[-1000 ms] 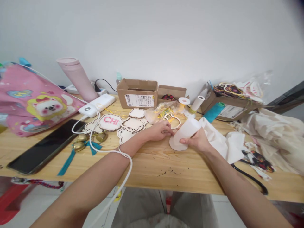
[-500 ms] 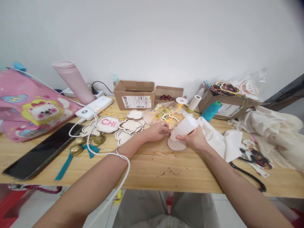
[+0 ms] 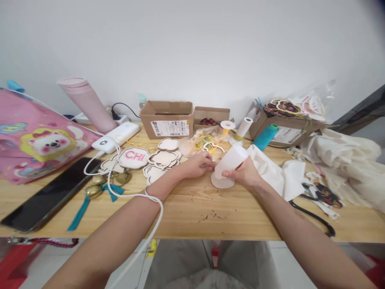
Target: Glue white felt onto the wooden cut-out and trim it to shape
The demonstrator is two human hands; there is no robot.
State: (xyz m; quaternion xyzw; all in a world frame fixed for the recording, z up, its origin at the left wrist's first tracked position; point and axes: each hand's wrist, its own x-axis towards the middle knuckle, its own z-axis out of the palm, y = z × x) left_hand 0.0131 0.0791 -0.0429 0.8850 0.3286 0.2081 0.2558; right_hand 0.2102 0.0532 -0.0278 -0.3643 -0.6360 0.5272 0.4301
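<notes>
My right hand [image 3: 245,172] is wrapped round a white cylindrical bottle [image 3: 231,162], probably a glue bottle. The bottle leans to the left with its broad end raised, and its lower end is hidden. Beneath it is a flat off-white rounded piece [image 3: 221,182] at the wooden table's middle. My left hand [image 3: 201,163] is closed, its fingertips pinched together close to the bottle's lower left side. What those fingertips hold, if anything, is too small to tell. Several cloud-shaped wooden-edged pieces [image 3: 164,159] lie left of my left hand, beside one lettered "CHI" [image 3: 134,157].
Cardboard boxes [image 3: 167,120] stand along the wall. Thread spools [image 3: 244,127], a teal thread cone [image 3: 266,137] and white cloth [image 3: 266,172] lie to the right. A white cable [image 3: 156,228] crosses my left forearm from a power bank [image 3: 117,136]. A phone [image 3: 51,192] lies at left.
The whole view has shifted slightly, with things appearing a little farther left. Both hands keep nearly the same pose, and the bottle stays tilted over the flat piece.
</notes>
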